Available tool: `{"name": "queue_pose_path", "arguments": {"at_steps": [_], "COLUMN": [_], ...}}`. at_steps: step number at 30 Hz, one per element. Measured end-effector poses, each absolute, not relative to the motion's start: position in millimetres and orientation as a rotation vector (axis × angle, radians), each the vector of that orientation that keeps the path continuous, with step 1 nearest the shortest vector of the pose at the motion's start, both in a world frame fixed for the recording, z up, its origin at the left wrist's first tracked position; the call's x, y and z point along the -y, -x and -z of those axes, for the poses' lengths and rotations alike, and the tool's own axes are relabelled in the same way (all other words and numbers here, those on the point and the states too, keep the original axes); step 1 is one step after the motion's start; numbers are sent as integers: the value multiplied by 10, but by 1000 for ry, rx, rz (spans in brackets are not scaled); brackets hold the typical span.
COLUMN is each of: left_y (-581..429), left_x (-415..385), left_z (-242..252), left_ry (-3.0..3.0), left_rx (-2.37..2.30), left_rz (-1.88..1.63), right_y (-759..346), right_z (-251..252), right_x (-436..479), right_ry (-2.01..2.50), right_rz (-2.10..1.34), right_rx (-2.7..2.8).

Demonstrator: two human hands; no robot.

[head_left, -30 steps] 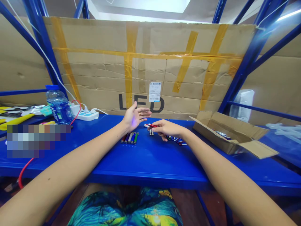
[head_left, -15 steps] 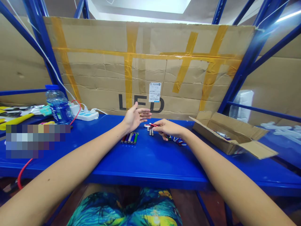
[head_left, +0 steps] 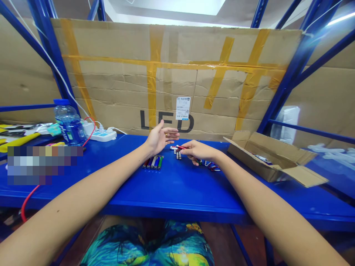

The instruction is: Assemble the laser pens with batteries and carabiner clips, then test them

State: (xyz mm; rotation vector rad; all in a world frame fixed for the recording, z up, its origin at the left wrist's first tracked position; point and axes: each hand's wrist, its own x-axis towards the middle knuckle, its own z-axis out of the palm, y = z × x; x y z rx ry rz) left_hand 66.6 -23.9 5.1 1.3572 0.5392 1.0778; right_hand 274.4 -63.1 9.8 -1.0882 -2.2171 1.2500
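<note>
My left hand (head_left: 161, 137) is raised over the table with its fingers stretched out and nothing in it. Just below it, several slim flashlight-like tubes (head_left: 152, 163) in different colours lie side by side. My right hand (head_left: 198, 150) pinches a small red metal tube (head_left: 181, 147), which looks like a mini flashlight. Close to its fingertips, several small silver button cells (head_left: 178, 155) stand grouped on the blue table (head_left: 177, 190). Another silver-and-red piece (head_left: 173, 148) lies behind the cells. Partly hidden under my right hand are several coloured carabiner clips (head_left: 212, 166).
An open cardboard box (head_left: 266, 162) with metallic items inside stands on the right. At left are a blue-capped bottle (head_left: 69, 123) and a white power strip (head_left: 102, 135) with cables. A large cardboard sheet (head_left: 124, 88) walls off the back, between blue rack posts (head_left: 285, 74).
</note>
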Motion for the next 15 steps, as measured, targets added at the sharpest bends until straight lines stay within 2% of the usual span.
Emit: {"name": "queue_pose_path", "arguments": {"at_steps": [15], "left_y": [-661], "left_x": [218], "left_z": [-48], "left_ry": [-1396], "left_rx": [-530], "left_rz": [-1051], "right_y": [-2742], "right_z": [-151], "right_x": [679], "right_ry": [1128], "right_rz": [-1108], "right_rx": [2266]}}
